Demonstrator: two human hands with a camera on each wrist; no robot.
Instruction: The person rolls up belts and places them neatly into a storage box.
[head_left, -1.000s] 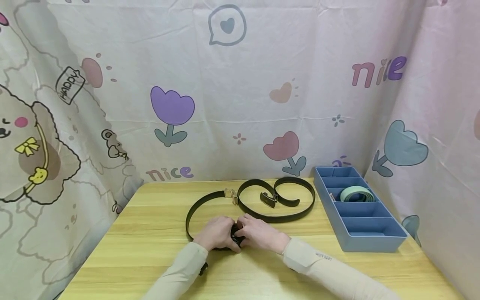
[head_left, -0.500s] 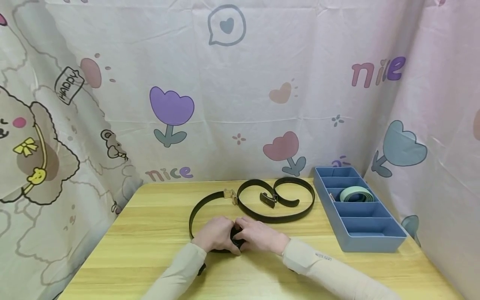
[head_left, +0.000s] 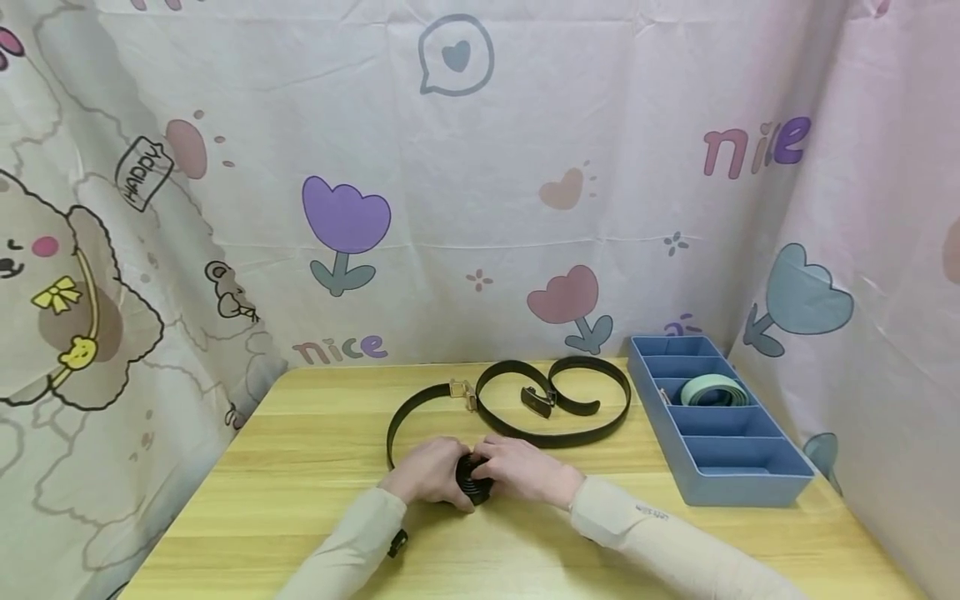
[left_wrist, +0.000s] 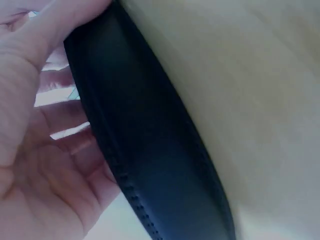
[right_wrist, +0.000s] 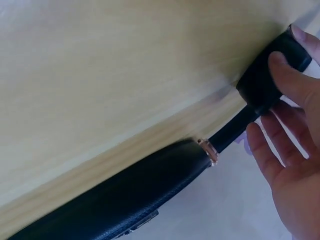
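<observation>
A black belt is wound into a tight roll [head_left: 474,480] near the middle of the table, its uncoiled strap [head_left: 405,412] curving back to a gold-coloured buckle [head_left: 462,392]. My left hand [head_left: 429,472] curls around the roll's left side, while my right hand [head_left: 527,472] grips it from the right with fingers at its top. Up close in the left wrist view, the stitched black strap [left_wrist: 140,120] runs past the thumb and fingers. In the right wrist view, thumb and fingers hold the belt roll [right_wrist: 260,75], and the loose strap leads off toward the buckle [right_wrist: 208,151].
Behind my hands lies a second black belt [head_left: 558,437] in loose loops, with a dark buckle [head_left: 537,402]. On the right stands a blue divided box [head_left: 742,490]; one compartment holds a rolled light-green belt [head_left: 712,389]. A patterned cloth [head_left: 465,167] hangs behind the table.
The loose strap's curve has drawn in to the right and become shorter. The roll between my hands shows more fully; the second belt and the box stay put.
</observation>
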